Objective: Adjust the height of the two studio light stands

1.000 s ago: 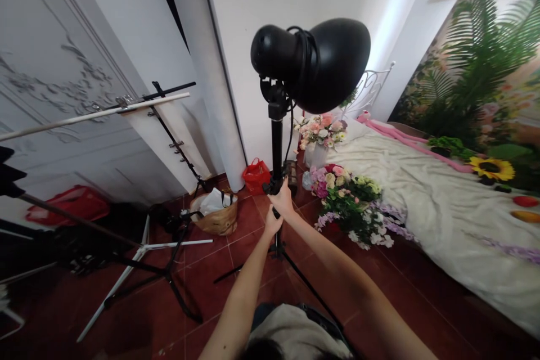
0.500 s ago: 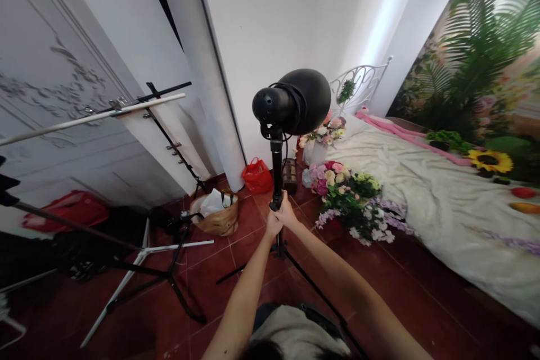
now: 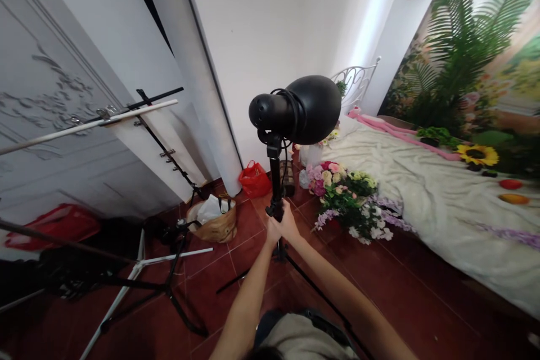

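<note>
In front of me stands a black studio lamp (image 3: 314, 109) with a wide reflector and its cord looped round the neck. It sits on top of a black light stand (image 3: 275, 177), whose legs spread over the floor. My left hand (image 3: 274, 230) is wrapped round the stand's pole just below a collar with a knob. Right beside it, my right hand (image 3: 288, 223) is closed round the same pole, slightly higher. The two hands touch, and they hide part of the pole.
To the left are a white-legged stand (image 3: 137, 270), a crossbar with clamps (image 3: 143, 106) and a woven basket (image 3: 217, 222). A red bag (image 3: 254, 180) lies beyond the pole. Artificial flowers (image 3: 343, 197) stand by the bed (image 3: 400, 180) on the right. The floor (image 3: 248, 236) is red tile.
The lamp head looks slightly larger and reaches further right, covering more of the flowers and the headboard. My view has shifted a little to the right. Both hands keep their hold on the pole.
</note>
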A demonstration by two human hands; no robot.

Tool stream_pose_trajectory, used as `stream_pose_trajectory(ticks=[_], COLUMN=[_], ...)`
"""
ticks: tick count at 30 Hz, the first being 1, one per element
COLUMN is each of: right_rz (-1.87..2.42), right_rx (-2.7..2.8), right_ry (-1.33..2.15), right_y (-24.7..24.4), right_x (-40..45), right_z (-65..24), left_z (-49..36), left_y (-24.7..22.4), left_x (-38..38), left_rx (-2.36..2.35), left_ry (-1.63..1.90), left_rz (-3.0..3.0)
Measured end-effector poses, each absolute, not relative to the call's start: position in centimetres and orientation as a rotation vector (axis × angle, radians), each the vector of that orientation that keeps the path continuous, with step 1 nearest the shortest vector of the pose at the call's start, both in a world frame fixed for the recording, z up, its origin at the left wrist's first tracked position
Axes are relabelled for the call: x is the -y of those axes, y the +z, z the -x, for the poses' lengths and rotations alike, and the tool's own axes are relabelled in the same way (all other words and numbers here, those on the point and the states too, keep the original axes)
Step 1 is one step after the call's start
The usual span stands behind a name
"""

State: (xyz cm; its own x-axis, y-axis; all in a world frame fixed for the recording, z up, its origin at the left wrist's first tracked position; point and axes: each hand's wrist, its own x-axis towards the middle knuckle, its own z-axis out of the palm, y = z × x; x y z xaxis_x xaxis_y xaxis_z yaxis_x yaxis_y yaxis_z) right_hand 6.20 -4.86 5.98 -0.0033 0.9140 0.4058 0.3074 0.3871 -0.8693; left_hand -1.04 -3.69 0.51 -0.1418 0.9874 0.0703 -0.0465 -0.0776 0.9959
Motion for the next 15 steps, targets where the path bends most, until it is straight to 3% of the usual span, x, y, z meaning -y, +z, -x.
stream_pose_trajectory(ticks=[7, 15], right_rz=[1.153, 1.221], right_rx=[1.761, 1.721], right_ry=[0.585, 0.75], right_y=[3.3, 1.7], right_x=[6.2, 2.1], right_z=[-11.3, -11.5], left_z=[1.0, 1.3], left_y=[-1.3, -1.4], left_x=[3.5, 3.5], left_rx=[-1.237, -1.292], left_ry=[1.418, 1.407], left_rz=[-1.219, -1.247])
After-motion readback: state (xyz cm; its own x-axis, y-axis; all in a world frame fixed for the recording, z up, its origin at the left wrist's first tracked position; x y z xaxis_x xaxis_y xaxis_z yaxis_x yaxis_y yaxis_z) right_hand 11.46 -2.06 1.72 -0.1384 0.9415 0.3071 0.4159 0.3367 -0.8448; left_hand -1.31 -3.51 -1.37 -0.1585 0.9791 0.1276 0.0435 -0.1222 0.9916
